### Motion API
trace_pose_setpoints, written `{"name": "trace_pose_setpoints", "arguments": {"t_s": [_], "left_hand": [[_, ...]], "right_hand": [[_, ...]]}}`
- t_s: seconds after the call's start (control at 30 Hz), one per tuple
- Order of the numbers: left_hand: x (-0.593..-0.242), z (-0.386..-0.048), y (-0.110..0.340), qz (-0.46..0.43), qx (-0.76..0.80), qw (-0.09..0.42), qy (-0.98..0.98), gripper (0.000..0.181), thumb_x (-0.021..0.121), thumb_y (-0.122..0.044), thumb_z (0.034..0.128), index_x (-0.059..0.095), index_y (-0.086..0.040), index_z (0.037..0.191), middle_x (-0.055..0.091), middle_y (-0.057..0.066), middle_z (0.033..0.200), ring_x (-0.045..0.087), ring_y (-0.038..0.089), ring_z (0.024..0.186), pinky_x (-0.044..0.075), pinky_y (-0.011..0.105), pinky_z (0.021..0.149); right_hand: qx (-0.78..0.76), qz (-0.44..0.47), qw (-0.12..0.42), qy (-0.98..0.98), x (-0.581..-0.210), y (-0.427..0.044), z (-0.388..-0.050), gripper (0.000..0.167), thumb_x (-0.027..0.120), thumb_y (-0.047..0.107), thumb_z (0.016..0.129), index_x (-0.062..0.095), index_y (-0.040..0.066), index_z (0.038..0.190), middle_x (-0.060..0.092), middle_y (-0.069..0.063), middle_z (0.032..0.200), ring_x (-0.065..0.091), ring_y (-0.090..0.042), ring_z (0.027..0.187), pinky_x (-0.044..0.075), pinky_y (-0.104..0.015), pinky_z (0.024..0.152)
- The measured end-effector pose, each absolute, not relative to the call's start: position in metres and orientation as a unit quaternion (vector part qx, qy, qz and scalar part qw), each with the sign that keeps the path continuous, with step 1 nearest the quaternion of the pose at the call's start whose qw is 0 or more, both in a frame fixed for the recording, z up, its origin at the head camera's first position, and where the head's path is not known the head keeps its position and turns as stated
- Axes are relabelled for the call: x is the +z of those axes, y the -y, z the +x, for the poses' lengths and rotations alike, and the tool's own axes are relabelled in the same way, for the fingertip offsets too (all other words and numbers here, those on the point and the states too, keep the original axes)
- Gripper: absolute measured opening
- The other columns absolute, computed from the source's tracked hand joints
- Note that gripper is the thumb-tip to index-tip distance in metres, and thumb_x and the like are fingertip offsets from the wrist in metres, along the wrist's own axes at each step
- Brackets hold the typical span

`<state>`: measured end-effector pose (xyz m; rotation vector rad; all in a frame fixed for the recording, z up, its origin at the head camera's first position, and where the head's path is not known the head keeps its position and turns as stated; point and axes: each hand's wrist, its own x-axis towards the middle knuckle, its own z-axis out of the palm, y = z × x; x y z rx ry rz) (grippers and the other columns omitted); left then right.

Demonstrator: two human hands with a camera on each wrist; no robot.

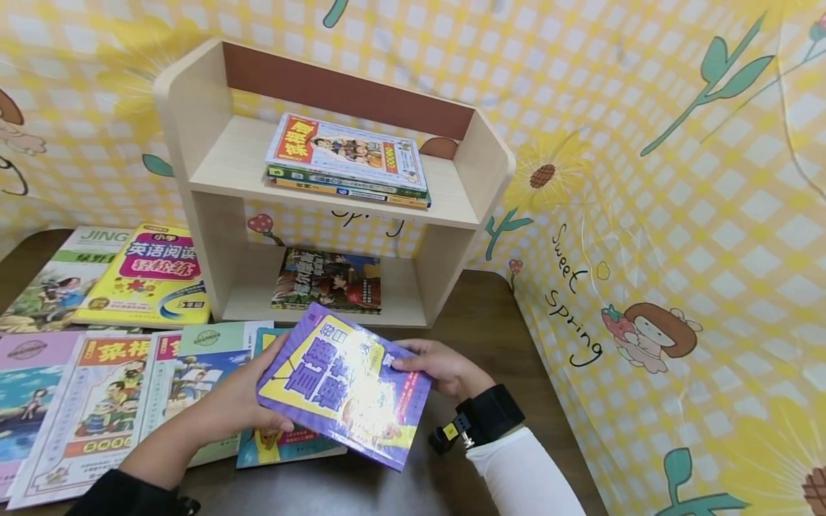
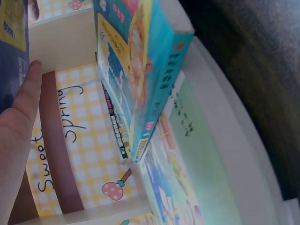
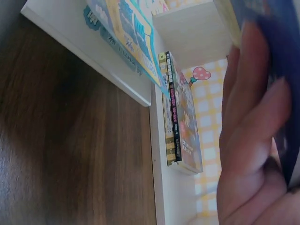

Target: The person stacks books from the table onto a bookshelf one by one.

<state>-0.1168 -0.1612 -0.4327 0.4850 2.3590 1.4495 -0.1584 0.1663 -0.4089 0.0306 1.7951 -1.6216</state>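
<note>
A purple and yellow book (image 1: pixel 348 387) is held between both hands over the table, in front of the shelf. My left hand (image 1: pixel 235 401) grips its left edge, thumb on the cover side. At the upper right edge, my right hand (image 1: pixel 445 365) pinches it with the thumb on the cover. Beneath it, a teal book (image 1: pixel 258 444) lies partly hidden; its spine shows in the left wrist view. The wooden shelf (image 1: pixel 206 165) carries a stack of books (image 1: pixel 348 154) on its upper board and dark-covered books (image 1: pixel 329 279) on its lower board.
To the left lie a yellow English reading book (image 1: pixel 145 279), a green-white book (image 1: pixel 64 279), a pink-edged book (image 1: pixel 29 401) and several overlapping others. The dark wooden table (image 1: pixel 516 344) ends at a yellow checked cloth (image 1: pixel 613 236) on the right.
</note>
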Motion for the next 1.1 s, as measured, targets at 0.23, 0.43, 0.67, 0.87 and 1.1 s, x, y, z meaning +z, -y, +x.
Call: {"name": "trace_pose_setpoints", "arguments": {"t_s": [0.23,0.43,0.67,0.87,1.1], "left_hand": [[-0.437,-0.118,0.16,0.137,0.517,0.146,-0.832,0.131,0.088,-0.038,0.0673,-0.005,-0.01,0.155,0.018,0.032,0.153,0.027,0.054,0.132,0.027,0.071,0.101],[-0.443,-0.12,0.157,0.093,0.524,0.13,-0.837,0.133,0.086,-0.042,0.0679,-0.01,-0.015,0.155,0.018,0.031,0.153,0.027,0.053,0.133,0.026,0.072,0.1],[-0.445,-0.123,0.154,0.071,0.562,0.109,-0.817,0.132,0.085,-0.039,0.071,-0.017,-0.022,0.153,0.016,0.027,0.156,0.026,0.05,0.135,0.023,0.069,0.105],[-0.445,-0.128,0.155,0.053,0.582,0.082,-0.808,0.13,0.085,-0.037,0.072,-0.018,-0.03,0.152,0.017,0.023,0.157,0.026,0.05,0.137,0.026,0.066,0.106],[-0.444,-0.136,0.155,0.043,0.58,0.074,-0.81,0.122,0.081,-0.035,0.0766,-0.013,-0.031,0.154,0.027,0.024,0.154,0.036,0.049,0.132,0.034,0.062,0.103]], "right_hand": [[-0.69,0.076,0.256,-0.673,-0.408,-0.159,-0.162,0.063,0.059,0.016,0.094,0.031,0.006,0.149,0.066,-0.004,0.094,0.066,-0.014,0.076,0.054,-0.025,0.067],[-0.717,0.091,0.188,-0.665,-0.404,-0.145,-0.158,0.058,0.059,0.016,0.095,0.032,0.005,0.145,0.066,-0.008,0.099,0.067,-0.016,0.082,0.056,-0.03,0.072],[-0.693,0.063,0.159,-0.701,-0.4,-0.125,-0.149,0.062,0.063,0.012,0.092,0.031,0.009,0.145,0.063,-0.016,0.115,0.066,-0.021,0.09,0.056,-0.032,0.076],[-0.643,0.02,0.115,-0.757,-0.401,-0.11,-0.145,0.08,0.073,0.004,0.081,0.031,0.013,0.147,0.06,-0.012,0.118,0.062,-0.02,0.096,0.052,-0.033,0.087],[-0.646,-0.135,0.074,-0.748,-0.407,-0.11,-0.146,0.089,0.075,-0.002,0.079,0.021,0.012,0.148,0.059,-0.017,0.125,0.063,-0.024,0.104,0.051,-0.034,0.093]]}}
